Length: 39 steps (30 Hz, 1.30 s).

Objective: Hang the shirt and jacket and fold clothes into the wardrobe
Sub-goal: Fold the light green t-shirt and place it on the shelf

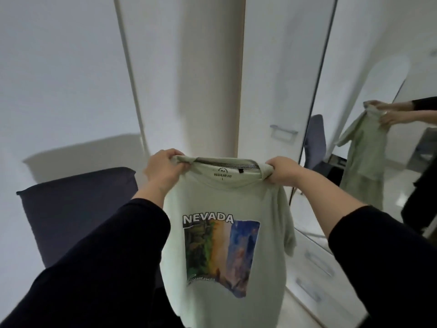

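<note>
A pale green T-shirt (pixel 220 200) with a "NEVADA" picture print hangs in front of me, its printed side facing me. My left hand (pixel 163 168) grips the left shoulder at the collar and my right hand (pixel 283 170) grips the right shoulder. The shirt hangs straight down, its hem out of view below. Both my arms are in dark sleeves. The white wardrobe (pixel 267 91) stands right behind the shirt, its door with a metal handle (pixel 282 132) closed.
A mirror door (pixel 369 114) at the right reflects me holding the shirt. White drawers (pixel 316 268) with bar handles sit low at the right. A dark cushion or bed end (pixel 78 209) lies at the left against a white wall.
</note>
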Tool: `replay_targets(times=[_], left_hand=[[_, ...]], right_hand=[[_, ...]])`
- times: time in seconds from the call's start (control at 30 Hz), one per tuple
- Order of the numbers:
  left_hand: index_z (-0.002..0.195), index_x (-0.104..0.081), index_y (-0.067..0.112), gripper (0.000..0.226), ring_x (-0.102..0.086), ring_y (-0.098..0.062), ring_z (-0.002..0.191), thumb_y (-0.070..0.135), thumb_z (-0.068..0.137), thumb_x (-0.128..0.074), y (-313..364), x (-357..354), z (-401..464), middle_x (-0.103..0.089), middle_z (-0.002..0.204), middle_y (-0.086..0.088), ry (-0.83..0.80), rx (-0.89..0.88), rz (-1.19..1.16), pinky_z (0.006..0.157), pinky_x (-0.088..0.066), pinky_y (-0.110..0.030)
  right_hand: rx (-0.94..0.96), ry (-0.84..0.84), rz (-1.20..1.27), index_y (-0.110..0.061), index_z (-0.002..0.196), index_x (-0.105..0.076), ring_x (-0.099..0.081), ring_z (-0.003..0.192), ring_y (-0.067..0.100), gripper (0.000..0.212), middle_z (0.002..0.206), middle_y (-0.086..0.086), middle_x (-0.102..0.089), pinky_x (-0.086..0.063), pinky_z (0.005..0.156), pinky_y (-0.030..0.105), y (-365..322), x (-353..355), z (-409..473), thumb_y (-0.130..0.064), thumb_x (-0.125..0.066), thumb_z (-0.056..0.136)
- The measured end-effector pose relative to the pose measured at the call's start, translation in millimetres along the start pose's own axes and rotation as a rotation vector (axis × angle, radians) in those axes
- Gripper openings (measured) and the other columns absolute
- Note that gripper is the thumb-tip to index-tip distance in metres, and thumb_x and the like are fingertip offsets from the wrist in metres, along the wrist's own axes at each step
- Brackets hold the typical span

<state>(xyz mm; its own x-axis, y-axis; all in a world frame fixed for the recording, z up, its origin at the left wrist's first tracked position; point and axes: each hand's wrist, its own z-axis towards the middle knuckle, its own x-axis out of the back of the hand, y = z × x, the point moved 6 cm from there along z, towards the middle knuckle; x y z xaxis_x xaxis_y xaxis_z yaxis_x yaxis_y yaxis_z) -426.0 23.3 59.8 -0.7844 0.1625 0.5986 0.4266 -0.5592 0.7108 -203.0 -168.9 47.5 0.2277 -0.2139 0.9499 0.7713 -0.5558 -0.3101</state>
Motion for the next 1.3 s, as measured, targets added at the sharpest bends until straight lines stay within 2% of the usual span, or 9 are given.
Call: replay_targets(times=[0.23,0.4,0.5,0.63,0.73,0.8,1.0,1.17,1.3], left_hand=[[0.105,-0.067,0.014,0.03,-0.057,-0.028,0.107,0.018,0.076,-0.077,3.6,-2.4,9.8,-0.065,0.109,-0.01,-0.14,0.004,0.075,0.087,-0.044,-0.031],[0.093,-0.073,0.01,0.018,-0.059,-0.023,0.085,0.018,0.077,-0.076,12.1,8.4,16.0,-0.064,0.083,-0.005,-0.192,0.028,0.207,0.071,-0.04,-0.027],[0.074,-0.07,0.012,0.016,-0.057,-0.024,0.073,0.027,0.08,-0.072,6.3,16.7,21.3,-0.058,0.066,-0.002,-0.155,0.06,0.259,0.063,-0.039,-0.027],[0.082,-0.067,0.012,0.02,-0.06,-0.031,0.084,0.027,0.087,-0.055,11.9,18.4,28.9,-0.064,0.091,-0.01,-0.069,0.04,0.375,0.065,-0.04,-0.032],[0.099,-0.063,0.003,0.023,-0.059,-0.035,0.094,0.017,0.088,-0.048,24.5,14.5,31.1,-0.058,0.111,-0.017,-0.041,0.028,0.505,0.068,-0.042,-0.035],[0.086,-0.06,0.0,0.009,-0.059,-0.03,0.082,0.005,0.085,-0.053,32.0,8.0,31.3,-0.062,0.107,-0.018,-0.116,0.016,0.51,0.064,-0.045,-0.032],[0.087,-0.062,0.013,0.016,-0.057,-0.027,0.091,0.011,0.084,-0.047,39.2,-10.6,38.0,-0.061,0.096,-0.016,-0.265,0.024,-0.148,0.084,-0.048,-0.038],[0.072,-0.058,0.019,0.019,-0.042,-0.012,0.058,0.014,0.089,-0.051,52.6,-12.1,29.2,-0.051,0.063,0.002,-0.253,0.154,-0.821,0.054,-0.034,-0.021],[0.069,-0.054,0.019,0.02,-0.04,-0.011,0.048,0.016,0.086,-0.045,65.8,-11.2,25.2,-0.048,0.055,0.003,-0.28,0.168,-0.93,0.044,-0.033,-0.018]], right_hand=[[-0.281,0.215,0.066,-0.012,0.065,-0.055,-0.063,0.065,0.024,0.037,0.065,0.004,-0.06,-0.042,0.054,0.025,35.7,44.9,-18.0,-0.045,-0.062,0.082],[-0.274,-0.042,0.373,-0.007,0.082,-0.053,-0.065,0.068,0.023,0.018,0.077,0.01,-0.062,-0.056,0.072,0.038,28.4,44.5,-24.2,-0.019,-0.066,0.086],[-0.295,0.04,0.38,-0.008,0.085,-0.052,-0.064,0.067,0.022,0.01,0.076,0.01,-0.064,-0.055,0.082,0.043,24.7,52.1,-26.4,-0.014,-0.059,0.089],[-0.365,0.322,0.384,-0.014,0.076,-0.049,-0.07,0.075,0.028,0.014,0.084,0.014,-0.068,-0.059,0.075,0.044,17.5,66.5,-29.5,-0.014,-0.051,0.089],[-0.419,0.394,0.495,-0.014,0.091,-0.05,-0.07,0.073,0.032,0.01,0.091,0.018,-0.065,-0.059,0.072,0.049,12.9,69.3,-31.5,-0.013,-0.04,0.091],[-0.467,0.375,0.572,-0.012,0.105,-0.048,-0.069,0.075,0.035,0.017,0.091,0.022,-0.063,-0.057,0.074,0.051,12.6,66.1,-32.1,-0.013,-0.034,0.094],[-0.509,0.443,0.508,-0.017,0.13,-0.038,-0.054,0.104,0.036,0.04,0.118,0.017,-0.053,-0.049,0.092,0.053,25.3,72.2,-37.3,-0.016,-0.033,0.09],[-0.541,0.377,0.597,-0.026,0.136,-0.027,-0.055,0.105,0.042,0.042,0.121,0.016,-0.049,-0.052,0.078,0.059,32.0,77.8,-41.4,-0.032,-0.025,0.095],[-0.497,0.318,0.605,-0.002,0.128,-0.045,-0.067,0.074,0.029,0.036,0.106,0.023,-0.067,-0.045,0.054,0.024,19.0,81.2,-40.3,-0.017,-0.025,0.101]])
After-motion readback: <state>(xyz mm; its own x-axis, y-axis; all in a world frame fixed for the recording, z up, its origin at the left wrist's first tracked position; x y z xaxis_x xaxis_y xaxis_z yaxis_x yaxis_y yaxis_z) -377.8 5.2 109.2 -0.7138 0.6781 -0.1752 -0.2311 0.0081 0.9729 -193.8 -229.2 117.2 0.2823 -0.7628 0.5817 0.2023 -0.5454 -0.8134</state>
